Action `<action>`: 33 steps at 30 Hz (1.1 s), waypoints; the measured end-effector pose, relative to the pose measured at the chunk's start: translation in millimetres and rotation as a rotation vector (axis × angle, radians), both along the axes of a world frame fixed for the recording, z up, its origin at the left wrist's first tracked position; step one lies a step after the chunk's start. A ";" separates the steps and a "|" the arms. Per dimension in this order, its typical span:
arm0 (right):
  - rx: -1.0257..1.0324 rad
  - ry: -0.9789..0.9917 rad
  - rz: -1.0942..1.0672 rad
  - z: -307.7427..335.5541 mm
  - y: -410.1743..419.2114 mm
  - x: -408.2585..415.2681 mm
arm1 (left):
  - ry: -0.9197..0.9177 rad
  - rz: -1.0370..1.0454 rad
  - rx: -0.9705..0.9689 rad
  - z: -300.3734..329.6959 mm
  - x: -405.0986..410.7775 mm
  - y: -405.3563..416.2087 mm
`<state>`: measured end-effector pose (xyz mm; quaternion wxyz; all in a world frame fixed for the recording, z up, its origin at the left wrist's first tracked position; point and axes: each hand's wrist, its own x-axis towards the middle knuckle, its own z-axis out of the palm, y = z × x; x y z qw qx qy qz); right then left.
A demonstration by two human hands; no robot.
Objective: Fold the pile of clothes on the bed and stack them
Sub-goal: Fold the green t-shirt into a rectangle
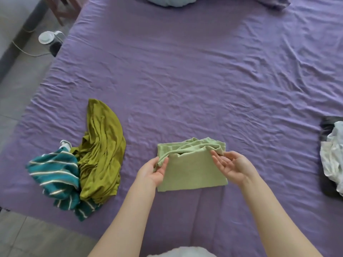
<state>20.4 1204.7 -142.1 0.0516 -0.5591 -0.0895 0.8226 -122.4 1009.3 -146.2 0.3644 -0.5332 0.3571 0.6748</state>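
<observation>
Near the bed's [204, 75] front edge lies a folded pale green cloth garment [191, 171]. The left hand [155, 170] pinches its bunched left corner; the right hand [232, 166], fingers straight, touches its right corner.

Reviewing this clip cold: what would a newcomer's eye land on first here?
Probably the pale green garment, partly folded on the purple sheet at centre, with the left hand pinching its left edge and the right hand open at its right corner. Next, the unfolded olive garment and teal striped one heaped at left.
</observation>
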 end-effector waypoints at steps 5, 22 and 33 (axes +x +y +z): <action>0.166 -0.043 0.031 -26.0 2.4 -6.6 | -0.014 -0.079 -0.006 -17.8 -13.5 -1.3; 0.629 -0.522 0.812 -77.8 0.5 12.6 | 0.260 -0.877 -0.431 -74.6 6.4 2.8; 1.220 -0.629 0.617 4.6 101.7 109.8 | 0.762 -1.180 -0.391 -8.0 56.8 139.1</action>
